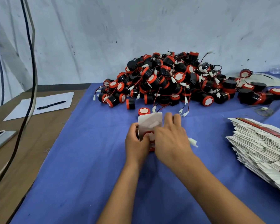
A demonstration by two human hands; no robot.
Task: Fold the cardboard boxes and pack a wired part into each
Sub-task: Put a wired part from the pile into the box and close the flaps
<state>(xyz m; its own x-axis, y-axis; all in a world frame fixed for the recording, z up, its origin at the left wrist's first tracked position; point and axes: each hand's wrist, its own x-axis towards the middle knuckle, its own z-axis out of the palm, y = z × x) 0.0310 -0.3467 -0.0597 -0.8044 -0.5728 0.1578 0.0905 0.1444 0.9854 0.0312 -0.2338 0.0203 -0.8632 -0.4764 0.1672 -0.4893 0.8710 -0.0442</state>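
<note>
Left hand (137, 141) curls round the near-left side of the small cardboard box (149, 125), holding it upright on the blue cloth (81, 159), flap raised. Right hand (171, 138) covers a wired part (150, 135) at the box mouth, apparently pressing it in; its grip is hidden, so cannot be told. To seat it well, tuck the trailing white connector (192, 141) inside before closing the flap. Both forearms reach forward, converging. Beyond: the parts heap (176, 80); right, flat box blanks (262, 146).
</note>
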